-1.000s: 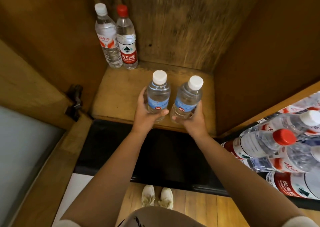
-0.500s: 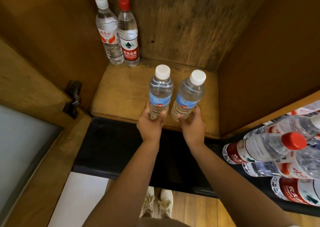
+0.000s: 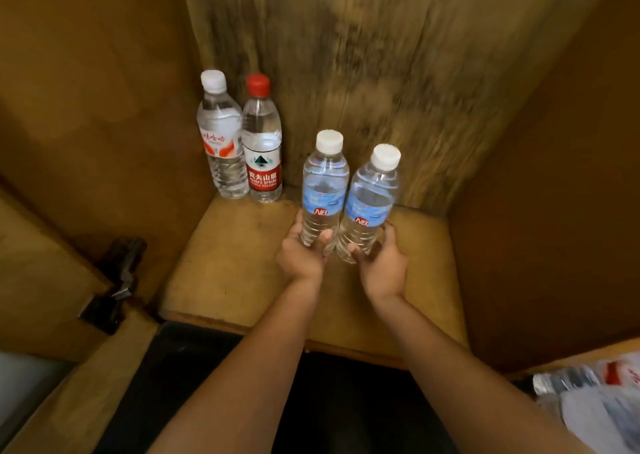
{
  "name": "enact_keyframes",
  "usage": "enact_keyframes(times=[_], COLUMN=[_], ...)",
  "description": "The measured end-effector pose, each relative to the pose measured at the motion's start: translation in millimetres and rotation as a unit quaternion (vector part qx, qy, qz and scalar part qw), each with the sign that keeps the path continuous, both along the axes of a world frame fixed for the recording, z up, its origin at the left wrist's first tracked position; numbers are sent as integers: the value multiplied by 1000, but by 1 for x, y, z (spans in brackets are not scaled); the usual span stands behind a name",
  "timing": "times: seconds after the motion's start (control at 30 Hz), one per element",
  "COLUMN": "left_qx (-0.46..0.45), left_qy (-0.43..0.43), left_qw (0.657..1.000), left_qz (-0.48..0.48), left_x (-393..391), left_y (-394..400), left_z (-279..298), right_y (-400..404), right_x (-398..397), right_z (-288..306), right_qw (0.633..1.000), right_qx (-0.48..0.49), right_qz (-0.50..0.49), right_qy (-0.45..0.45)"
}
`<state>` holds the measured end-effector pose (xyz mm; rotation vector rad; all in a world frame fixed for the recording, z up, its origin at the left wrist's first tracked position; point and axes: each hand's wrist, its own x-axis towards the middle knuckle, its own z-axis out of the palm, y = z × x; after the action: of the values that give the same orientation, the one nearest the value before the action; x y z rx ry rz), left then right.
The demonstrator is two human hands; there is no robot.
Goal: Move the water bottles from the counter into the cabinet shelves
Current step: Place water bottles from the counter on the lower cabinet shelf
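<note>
- Wooden cabinet shelf [image 3: 225, 280] fills the middle of the frame, walled by a streaked back panel [image 3: 398, 72] and plain brown sides.
- At the back left corner of the shelf stand two upright bottles, touching: a white-capped bottle [image 3: 221, 148] with an orange-and-white label, and just to its right a red-capped bottle [image 3: 262, 152] with a red label.
- Centre frame, the left hand [image 3: 301, 252] is wrapped around the base of a blue-labelled bottle [image 3: 323, 190] with a white cap.
- Right hand [image 3: 382, 263] grips the base of a second blue-labelled bottle [image 3: 372, 200], which leans slightly right.
- These two sit side by side over the shelf; whether their bases touch the wood cannot be told.
- Lower right corner: blurred bottles on the counter [image 3: 595, 391], lying down.
- A dark hinge [image 3: 117, 280] sits at the left.
</note>
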<state>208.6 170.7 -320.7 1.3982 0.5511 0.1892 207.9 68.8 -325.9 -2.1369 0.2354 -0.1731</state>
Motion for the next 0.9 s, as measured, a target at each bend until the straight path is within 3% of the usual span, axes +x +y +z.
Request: enact_keyframes(times=[0.2, 0.47, 0.77, 0.9], left_qx=[30, 2, 62, 150], left_qy=[-36, 29, 65, 63], left_qw=[999, 997, 990, 982], left_qz=[0, 69, 111, 99], left_x=[58, 96, 104, 101], left_y=[21, 38, 50, 50], left_z=[-15, -27, -38, -36], right_y=[11, 30, 44, 44], right_x=[56, 90, 104, 102], right_z=[-8, -3, -3, -2], right_qw=[998, 999, 999, 999], right_qx=[-45, -26, -28, -36], right_qz=[27, 28, 15, 16], right_qy=[-37, -36, -32, -35])
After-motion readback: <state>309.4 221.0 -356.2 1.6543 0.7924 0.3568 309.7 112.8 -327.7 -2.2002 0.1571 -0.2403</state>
